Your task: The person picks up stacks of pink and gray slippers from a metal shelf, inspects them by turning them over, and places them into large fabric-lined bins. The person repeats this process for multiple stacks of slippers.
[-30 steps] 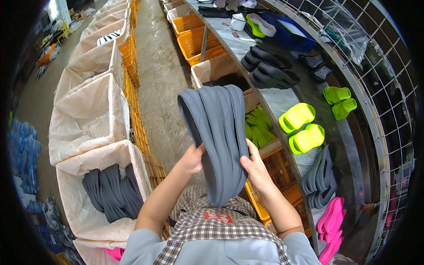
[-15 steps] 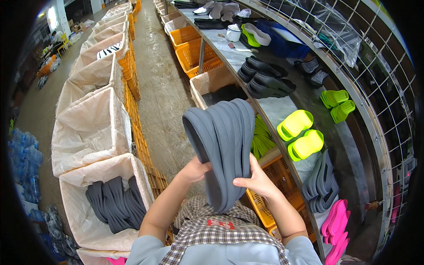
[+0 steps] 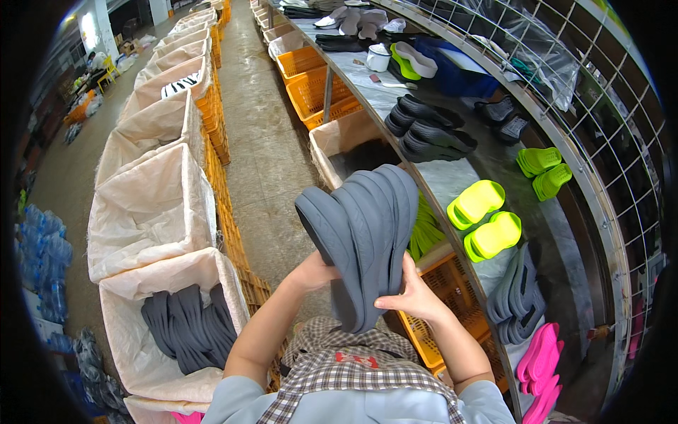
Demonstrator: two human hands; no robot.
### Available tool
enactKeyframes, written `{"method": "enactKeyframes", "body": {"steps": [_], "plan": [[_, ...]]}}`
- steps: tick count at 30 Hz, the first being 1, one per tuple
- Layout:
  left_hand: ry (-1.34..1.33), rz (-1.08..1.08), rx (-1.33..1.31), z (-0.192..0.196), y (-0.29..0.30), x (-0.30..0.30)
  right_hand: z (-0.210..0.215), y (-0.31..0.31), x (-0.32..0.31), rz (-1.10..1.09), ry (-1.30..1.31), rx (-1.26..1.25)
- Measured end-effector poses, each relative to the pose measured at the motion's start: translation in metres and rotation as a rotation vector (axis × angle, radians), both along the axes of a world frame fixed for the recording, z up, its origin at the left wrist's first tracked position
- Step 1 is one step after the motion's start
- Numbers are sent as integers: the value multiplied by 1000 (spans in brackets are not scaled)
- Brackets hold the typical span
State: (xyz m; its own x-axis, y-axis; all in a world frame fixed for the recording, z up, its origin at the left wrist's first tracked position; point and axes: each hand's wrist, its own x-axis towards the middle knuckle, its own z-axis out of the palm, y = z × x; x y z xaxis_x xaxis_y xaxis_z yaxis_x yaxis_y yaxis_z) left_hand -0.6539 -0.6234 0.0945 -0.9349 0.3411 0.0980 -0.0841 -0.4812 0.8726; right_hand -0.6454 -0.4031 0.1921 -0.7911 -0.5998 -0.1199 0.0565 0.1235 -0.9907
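A nested stack of several dark grey slippers (image 3: 364,233) is held up in front of my body, between both hands. My left hand (image 3: 314,271) grips its left side, the fingers partly hidden behind the slippers. On the right side my right hand (image 3: 412,293) clasps the stack, its thumb lying across the near slipper and the other fingers out of sight behind. To the lower left, a cloth-lined basket (image 3: 120,311) holds a pile of similar grey slippers (image 3: 191,328).
Cloth-lined orange baskets (image 3: 145,219) form a row along the left. On the right, a long bench (image 3: 445,177) carries yellow-green slippers (image 3: 484,219), black slippers (image 3: 431,127), grey slippers (image 3: 515,297) and pink slippers (image 3: 540,364). Orange crates (image 3: 452,297) stand beneath it; wire mesh (image 3: 600,106) borders its far side.
The slipper stack has tilted a little, its upper end leaning slightly right and fanning wider. Both hands keep their hold. The surroundings have shifted slightly right and down in view.
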Motion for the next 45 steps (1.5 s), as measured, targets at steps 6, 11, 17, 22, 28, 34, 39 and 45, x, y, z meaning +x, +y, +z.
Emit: {"method": "enactKeyframes", "body": {"steps": [6, 11, 17, 22, 28, 34, 39, 45], "plan": [[-96, 130, 164, 29, 7, -3, -26, 11, -8, -1, 367, 245], [-682, 62, 513, 49, 30, 18, -53, 24, -27, -102, 109, 65], [-568, 63, 555, 17, 23, 42, -58, 31, -19, -70, -386, -375], [-478, -1, 431, 1, 19, 45, -49, 30, 4, 21, -328, -273], [-530, -68, 432, -11, 21, 45, -56, 37, 10, -21, -429, -278], [-589, -107, 416, -15, 33, 46, -72, 44, 17, -132, -314, -243], [-623, -106, 174, -4, 60, 42, -71, 54, 26, -95, -380, -401], [-737, -121, 396, -21, 83, 39, -61, 78, 26, -188, 315, 261]]}}
